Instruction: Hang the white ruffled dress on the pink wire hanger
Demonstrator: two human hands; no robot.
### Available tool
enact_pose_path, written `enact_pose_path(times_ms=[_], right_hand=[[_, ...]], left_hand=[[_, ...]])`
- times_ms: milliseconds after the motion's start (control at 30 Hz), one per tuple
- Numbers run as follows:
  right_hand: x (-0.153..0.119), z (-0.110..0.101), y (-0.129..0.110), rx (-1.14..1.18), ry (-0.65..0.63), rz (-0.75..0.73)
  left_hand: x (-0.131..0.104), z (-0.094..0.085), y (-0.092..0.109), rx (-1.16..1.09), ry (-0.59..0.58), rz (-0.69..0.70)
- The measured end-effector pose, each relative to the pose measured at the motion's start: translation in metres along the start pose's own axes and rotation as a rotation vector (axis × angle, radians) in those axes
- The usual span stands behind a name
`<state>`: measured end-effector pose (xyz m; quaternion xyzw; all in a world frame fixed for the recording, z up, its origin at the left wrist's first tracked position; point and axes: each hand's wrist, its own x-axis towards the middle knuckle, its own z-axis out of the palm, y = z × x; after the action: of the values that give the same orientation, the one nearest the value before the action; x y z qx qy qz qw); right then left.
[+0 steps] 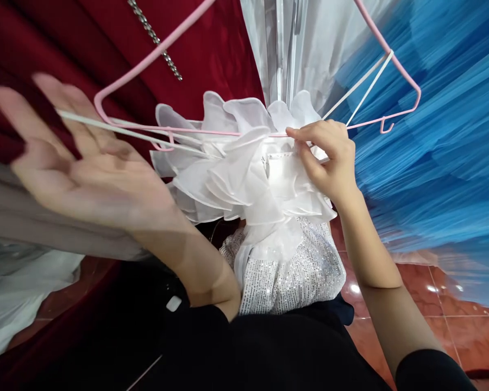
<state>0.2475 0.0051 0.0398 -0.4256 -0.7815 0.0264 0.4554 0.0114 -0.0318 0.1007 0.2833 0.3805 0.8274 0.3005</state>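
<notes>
A white ruffled dress (244, 184) with a silver sequined skirt (269, 282) hangs in front of me, below the lower bar of a pink clothes hanger (158, 51). My right hand (328, 155) is closed around that bar at the dress's top edge, index fingertip on the bar. Close to it, a white strap (369, 81) is looped over the hanger's right arm. My left hand (93, 168), blurred by motion, is open with its fingers spread beside the hanger's left corner. Another white strap (134, 132) stretches across to its fingers; whether it is hooked on them I cannot tell.
Dark red fabric (212, 49) with a beaded trim (155, 38) hangs behind on the left. Blue tulle (440, 163) fills the right side. White fabric (330, 43) hangs behind the hanger. Reddish floor tiles (468, 336) show below.
</notes>
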Motion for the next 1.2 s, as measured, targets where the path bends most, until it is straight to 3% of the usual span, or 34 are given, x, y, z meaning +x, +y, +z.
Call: enact_pose_path(times_ms=[33, 100, 167, 267, 333, 433, 533, 600, 700, 733, 767, 867, 1000, 1100, 1200], right_hand=[[0.000, 0.002, 0.000, -0.002, 0.001, -0.002], [0.001, 0.006, 0.000, 0.000, 0.017, -0.006], [0.002, 0.009, 0.001, 0.022, 0.030, -0.016], [0.004, 0.007, 0.002, 0.043, 0.037, -0.029], [0.005, 0.003, 0.000, 0.039, 0.049, -0.021], [0.005, -0.003, -0.008, 0.051, 0.035, -0.023], [0.003, -0.007, -0.013, 0.081, 0.027, -0.045], [0.000, -0.012, -0.006, 0.083, 0.202, 0.020], [-0.005, -0.025, 0.027, 0.085, 0.688, 0.217], [-0.006, -0.030, 0.040, 0.100, 0.763, 0.267], [-0.007, -0.036, 0.052, 0.140, 0.775, 0.309], [-0.003, -0.049, 0.073, 0.227, 0.572, 0.496], [0.011, -0.058, 0.068, 0.304, 0.330, 0.626], [0.013, -0.074, 0.078, 0.484, 0.348, 0.667], [-0.006, -0.097, 0.110, 0.676, 0.448, 0.685]], left_hand=[[0.002, -0.011, -0.013, -0.085, -0.083, 0.085], [0.004, -0.027, -0.040, -0.112, -0.110, -0.030], [0.000, -0.029, -0.059, -0.061, -0.174, -0.118], [-0.015, -0.006, -0.069, -0.025, -0.473, -0.244], [-0.027, 0.013, -0.068, -0.047, -0.597, -0.293], [-0.038, 0.031, -0.066, -0.056, -0.541, -0.258], [-0.038, 0.032, -0.069, -0.037, -0.448, -0.191], [-0.033, 0.030, -0.071, -0.037, -0.438, -0.173], [-0.027, 0.029, -0.073, -0.065, -0.441, -0.156], [-0.025, 0.029, -0.074, -0.078, -0.434, -0.149], [-0.025, 0.030, -0.074, -0.087, -0.427, -0.146], [-0.025, 0.030, -0.078, -0.058, -0.412, -0.151], [-0.025, 0.029, -0.083, -0.044, -0.427, -0.131], [-0.023, 0.029, -0.085, -0.092, -0.437, -0.136], [-0.022, 0.030, -0.086, -0.116, -0.442, -0.134]])
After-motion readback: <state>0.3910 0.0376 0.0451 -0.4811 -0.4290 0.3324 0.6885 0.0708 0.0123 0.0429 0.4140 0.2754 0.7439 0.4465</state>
